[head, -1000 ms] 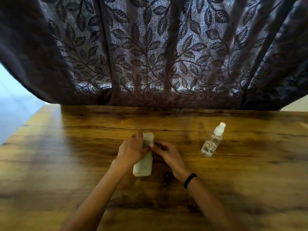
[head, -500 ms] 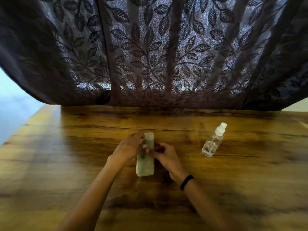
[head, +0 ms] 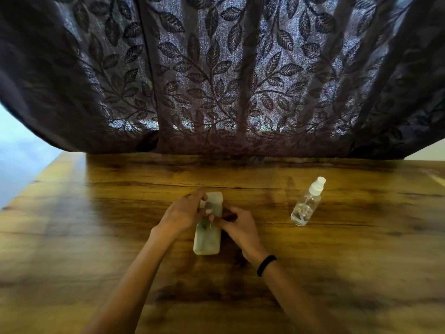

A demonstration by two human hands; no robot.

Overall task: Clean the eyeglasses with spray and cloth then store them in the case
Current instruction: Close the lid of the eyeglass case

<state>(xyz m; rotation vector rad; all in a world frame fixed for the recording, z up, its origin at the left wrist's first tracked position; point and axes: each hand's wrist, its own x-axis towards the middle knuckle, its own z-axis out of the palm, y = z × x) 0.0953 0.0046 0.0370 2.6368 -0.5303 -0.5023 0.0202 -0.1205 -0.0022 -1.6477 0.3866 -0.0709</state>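
A pale green translucent eyeglass case [head: 207, 239] lies lengthwise on the wooden table [head: 96, 237] in front of me. My left hand [head: 184, 213] grips its far end from the left side. From the right, my right hand [head: 237, 226] pinches at the same end, and dark shapes show through the case. I cannot tell whether the eyeglasses are inside. A clear spray bottle [head: 307, 203] with a white nozzle stands to the right, apart from both hands. No cloth is visible.
A dark curtain [head: 216, 80] with a leaf pattern hangs along the table's far edge. The table's left edge [head: 29, 189] runs diagonally at the left. A black band [head: 266, 265] circles my right wrist.
The case has turned from a slant to lie nearly straight away from me. Both hands stayed at its far end, fingers shifting there. The spray bottle has not moved.
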